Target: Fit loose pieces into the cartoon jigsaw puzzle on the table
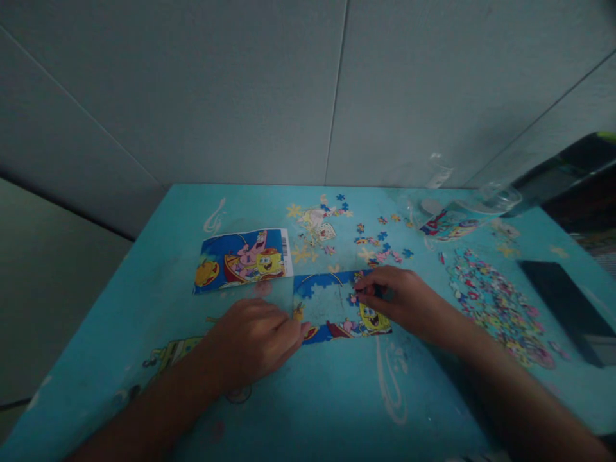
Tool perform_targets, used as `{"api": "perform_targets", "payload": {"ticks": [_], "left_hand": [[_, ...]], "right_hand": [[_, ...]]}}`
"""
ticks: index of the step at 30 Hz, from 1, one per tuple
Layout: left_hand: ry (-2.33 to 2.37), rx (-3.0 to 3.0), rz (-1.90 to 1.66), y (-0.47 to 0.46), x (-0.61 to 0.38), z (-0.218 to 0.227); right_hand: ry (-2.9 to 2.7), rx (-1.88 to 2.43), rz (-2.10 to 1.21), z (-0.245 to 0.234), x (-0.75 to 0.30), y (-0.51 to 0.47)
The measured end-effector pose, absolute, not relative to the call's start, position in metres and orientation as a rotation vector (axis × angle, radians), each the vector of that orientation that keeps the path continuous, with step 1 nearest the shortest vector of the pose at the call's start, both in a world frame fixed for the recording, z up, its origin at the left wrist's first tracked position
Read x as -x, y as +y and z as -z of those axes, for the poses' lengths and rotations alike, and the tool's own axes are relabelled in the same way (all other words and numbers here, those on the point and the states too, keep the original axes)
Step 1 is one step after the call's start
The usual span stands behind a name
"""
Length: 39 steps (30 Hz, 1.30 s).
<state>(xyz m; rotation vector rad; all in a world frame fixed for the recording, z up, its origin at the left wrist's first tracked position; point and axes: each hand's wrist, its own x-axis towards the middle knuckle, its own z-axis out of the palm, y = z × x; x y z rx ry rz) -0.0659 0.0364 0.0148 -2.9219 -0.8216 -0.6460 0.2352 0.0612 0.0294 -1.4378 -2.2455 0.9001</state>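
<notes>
A partly joined jigsaw puzzle (pixel 315 280) lies flat on the table, its border pieces around a bare middle. My left hand (pixel 262 337) is closed, fingers curled, with the tips against the puzzle's lower left corner. Over the puzzle's right side, my right hand (pixel 394 295) pinches a small jigsaw piece (pixel 354 299) between thumb and fingers. Part of that piece is hidden by the fingertips. To the left of the puzzle lies a picture card (pixel 240 260) with cartoon figures in a boat on blue.
Loose jigsaw pieces (pixel 380 239) are scattered behind the puzzle. A large heap of pieces (pixel 495 308) spreads at right, beside a dark flat object (pixel 563 308). A clear plastic container (pixel 466 218) lies at the back right. A grey wall (pixel 250 96) borders the table's far edge.
</notes>
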Motion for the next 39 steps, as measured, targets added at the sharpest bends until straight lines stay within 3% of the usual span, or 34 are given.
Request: {"api": "perform_targets", "payload": {"ticks": [17,29,39], "left_hand": [[-0.798,2.921,0.67,0.038,0.065,-0.017],[-0.826,2.904,0.66,0.037,0.065,-0.014],[-0.835,2.892,0.655,0.036,0.066,-0.008]], "right_hand": [[-2.152,1.525,-0.845,-0.032,-0.241,0.064],[-2.241,1.412,-0.999,-0.035,-0.229,0.055],[-2.32,1.41,-0.853,-0.024,-0.225,0.057]]}}
